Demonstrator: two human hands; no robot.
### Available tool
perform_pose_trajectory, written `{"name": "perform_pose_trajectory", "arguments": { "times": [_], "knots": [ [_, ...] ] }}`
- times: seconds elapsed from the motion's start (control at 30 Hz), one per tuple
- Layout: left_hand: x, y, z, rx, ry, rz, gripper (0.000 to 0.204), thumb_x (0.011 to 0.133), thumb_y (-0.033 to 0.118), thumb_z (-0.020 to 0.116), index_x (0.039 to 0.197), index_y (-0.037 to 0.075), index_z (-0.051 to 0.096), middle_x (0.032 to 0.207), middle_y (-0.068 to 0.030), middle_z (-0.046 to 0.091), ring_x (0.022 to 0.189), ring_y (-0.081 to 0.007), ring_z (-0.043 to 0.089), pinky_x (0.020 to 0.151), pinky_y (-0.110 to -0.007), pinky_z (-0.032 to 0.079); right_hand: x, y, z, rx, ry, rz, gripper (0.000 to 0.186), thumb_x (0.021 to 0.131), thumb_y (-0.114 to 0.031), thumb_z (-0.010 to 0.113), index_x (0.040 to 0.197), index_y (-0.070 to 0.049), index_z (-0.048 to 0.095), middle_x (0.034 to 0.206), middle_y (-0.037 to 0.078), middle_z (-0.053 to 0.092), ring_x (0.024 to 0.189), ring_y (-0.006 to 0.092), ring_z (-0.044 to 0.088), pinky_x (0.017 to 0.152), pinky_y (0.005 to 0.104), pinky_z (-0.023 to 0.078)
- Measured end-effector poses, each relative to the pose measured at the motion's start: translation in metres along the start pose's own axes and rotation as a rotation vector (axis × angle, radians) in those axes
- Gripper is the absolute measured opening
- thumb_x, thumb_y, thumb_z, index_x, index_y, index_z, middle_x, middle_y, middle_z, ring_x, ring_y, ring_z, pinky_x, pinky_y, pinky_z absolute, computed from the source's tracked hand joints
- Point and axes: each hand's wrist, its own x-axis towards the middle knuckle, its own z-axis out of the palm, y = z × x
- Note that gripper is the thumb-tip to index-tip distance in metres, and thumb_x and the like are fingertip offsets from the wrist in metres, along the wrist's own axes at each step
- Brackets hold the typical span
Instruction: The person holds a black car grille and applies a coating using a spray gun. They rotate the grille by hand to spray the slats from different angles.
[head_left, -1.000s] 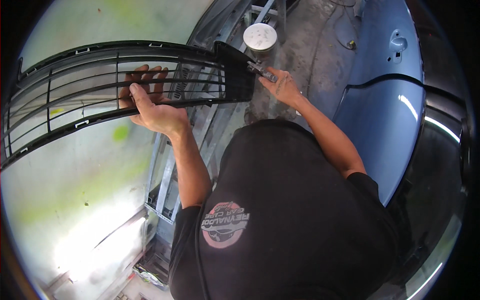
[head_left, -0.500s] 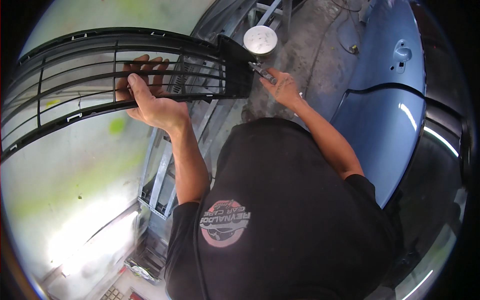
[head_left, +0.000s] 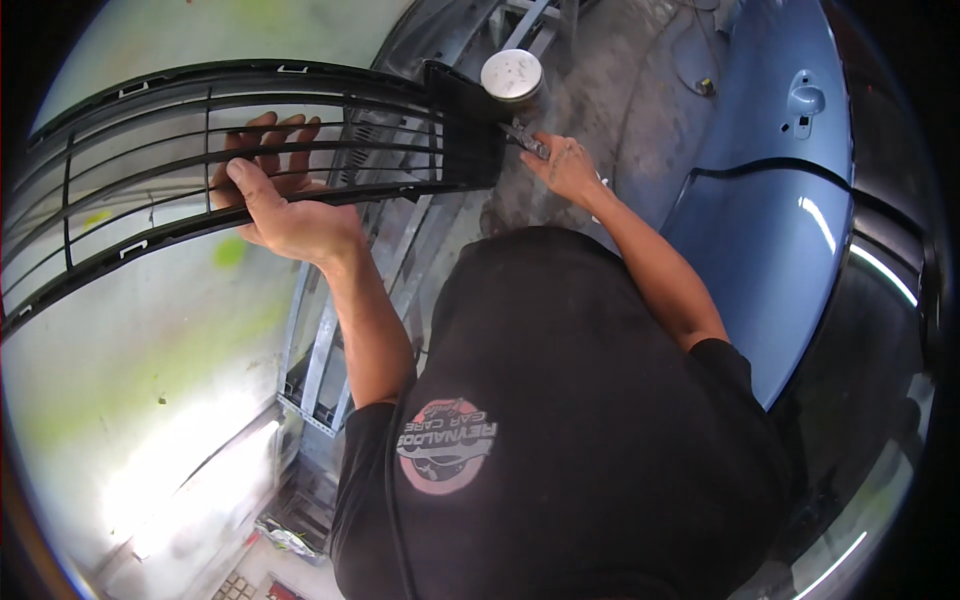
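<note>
A long, curved black car grille with open slots reaches from the left rim to the middle of the view. My left hand supports it by its lower edge, the thumb in front and the fingers showing through the slots behind. My right hand is closed round a slim grey metal hand tool, whose exact kind I cannot make out. The tool's tip meets or nearly meets the solid right end of the grille. Part of its handle is hidden inside my fingers.
Beyond the grille's right end stands a round can with a whitish top. Blue car body panels run along the right. Metal stand rails are below the grille, beside a pale, paint-marked wall. A cable lies on the floor.
The grille and my left hand have shifted slightly to the left. My right hand keeps the tool at the grille's right end, with its angle slightly changed.
</note>
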Motion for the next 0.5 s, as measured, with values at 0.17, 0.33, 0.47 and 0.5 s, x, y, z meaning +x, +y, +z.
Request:
{"name": "perform_pose_trajectory", "arguments": {
  "times": [0.17, 0.33, 0.47, 0.5],
  "knots": [
    [0.003, -0.005, 0.000, -0.023, 0.013, -0.010, 0.028, 0.109, 0.030, 0.048, 0.113, 0.003, 0.042, 0.113, -0.0240, 0.066, 0.091, -0.0334, 0.069, 0.078, -0.050, 0.065, 0.001, 0.012, 0.006, 0.016, 0.073, 0.012, 0.050, 0.094, -0.043, 0.068, 0.123, -0.002, 0.069, 0.104, 0.025, 0.074, 0.102, 0.0444, 0.069, 0.090, 0.0491, 0.053],
    [0.004, -0.005, 0.001, 0.040, 0.004, 0.009, 0.042, 0.110, 0.038, 0.041, 0.121, -0.002, 0.046, 0.116, -0.0248, 0.064, 0.095, -0.0358, 0.068, 0.081, -0.055, 0.063, -0.004, 0.026, 0.010, 0.025, 0.096, 0.023, 0.050, 0.094, -0.042, 0.069, 0.123, -0.002, 0.069, 0.099, 0.025, 0.074, 0.099, 0.0442, 0.070, 0.089, 0.0480, 0.053],
    [0.006, -0.007, 0.000, 0.049, 0.002, 0.015, 0.053, 0.110, 0.043, 0.040, 0.130, -0.006, 0.048, 0.119, -0.0269, 0.062, 0.100, -0.0402, 0.066, 0.089, -0.063, 0.059, -0.006, 0.027, 0.003, 0.103, 0.106, 0.015, 0.049, 0.093, -0.042, 0.070, 0.122, -0.001, 0.069, 0.096, 0.026, 0.073, 0.097, 0.0447, 0.070, 0.087, 0.0468, 0.053],
    [0.005, -0.006, 0.000, 0.055, 0.011, 0.010, 0.053, 0.110, 0.043, 0.040, 0.129, -0.006, 0.048, 0.119, -0.0269, 0.062, 0.100, -0.0404, 0.067, 0.089, -0.064, 0.059, -0.006, 0.023, 0.000, 0.124, 0.124, 0.015, 0.049, 0.093, -0.042, 0.070, 0.121, -0.001, 0.069, 0.095, 0.027, 0.073, 0.096, 0.0448, 0.070, 0.087, 0.0464, 0.053]
  ]
}}
